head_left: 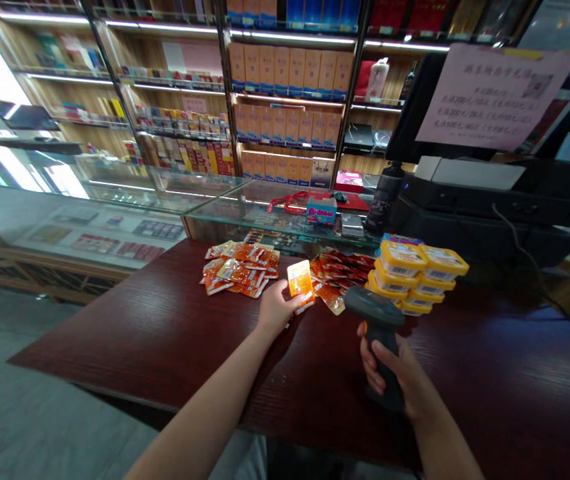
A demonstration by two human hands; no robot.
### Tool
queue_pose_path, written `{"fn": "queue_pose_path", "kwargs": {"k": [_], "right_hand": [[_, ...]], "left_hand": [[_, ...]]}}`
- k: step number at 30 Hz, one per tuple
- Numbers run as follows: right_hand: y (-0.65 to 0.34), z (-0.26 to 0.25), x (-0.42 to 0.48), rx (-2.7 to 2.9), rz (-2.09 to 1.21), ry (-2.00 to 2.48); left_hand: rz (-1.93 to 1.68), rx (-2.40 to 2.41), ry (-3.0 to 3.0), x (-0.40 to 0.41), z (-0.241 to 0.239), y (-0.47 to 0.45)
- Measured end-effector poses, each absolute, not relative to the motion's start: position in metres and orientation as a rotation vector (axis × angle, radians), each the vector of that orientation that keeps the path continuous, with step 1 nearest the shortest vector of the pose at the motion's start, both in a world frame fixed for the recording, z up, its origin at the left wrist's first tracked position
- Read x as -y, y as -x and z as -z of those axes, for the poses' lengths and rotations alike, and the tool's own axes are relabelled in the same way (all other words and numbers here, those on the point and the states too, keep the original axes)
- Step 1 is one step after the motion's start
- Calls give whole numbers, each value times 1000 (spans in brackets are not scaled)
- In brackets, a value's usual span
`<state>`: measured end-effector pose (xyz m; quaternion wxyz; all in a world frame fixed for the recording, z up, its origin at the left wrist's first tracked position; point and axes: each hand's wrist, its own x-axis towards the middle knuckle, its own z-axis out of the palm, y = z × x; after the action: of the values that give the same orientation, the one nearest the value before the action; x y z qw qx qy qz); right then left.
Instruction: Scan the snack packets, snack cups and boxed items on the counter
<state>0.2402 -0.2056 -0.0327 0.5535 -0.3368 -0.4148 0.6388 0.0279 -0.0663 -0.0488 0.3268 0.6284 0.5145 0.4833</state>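
Observation:
My left hand (277, 308) grips an orange snack packet (301, 280) by its side, raised a little over the dark wooden table (175, 333). Wrapped around the handle of a black handheld barcode scanner (382, 333) is my right hand (389, 363); the scanner's head points left toward the packet. Left of the held packet lies a loose pile of orange packets (242, 267). Behind and right of it spreads a second heap of darker red-orange packets (342, 267). Yellow-lidded plastic tubs (409, 273) are stacked beside that heap, just beyond the scanner.
A glass display counter (245, 207) adjoins the table's far edge, with a small blue-and-pink box (321, 210) on it. A black bottle (385, 197) stands near the black till equipment (495, 207). A paper sign (495, 97) hangs on the monitor. Stocked shelves (289, 97) line the wall.

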Motion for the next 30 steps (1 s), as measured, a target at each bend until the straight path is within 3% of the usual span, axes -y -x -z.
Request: {"fn": "queue_pose_path", "kwargs": {"k": [20,24,30], "right_hand": [[-241,36,204,942,-1559,779],[-241,39,203,923,-1558,790],[-242,45,201,915,-1559,783]], "left_hand": [[-1324,-1253,-1608,60,63,-28],[-1265,-1505,-1662,52,47,-12],[-822,-1984,-1841,41,11,31]]}}
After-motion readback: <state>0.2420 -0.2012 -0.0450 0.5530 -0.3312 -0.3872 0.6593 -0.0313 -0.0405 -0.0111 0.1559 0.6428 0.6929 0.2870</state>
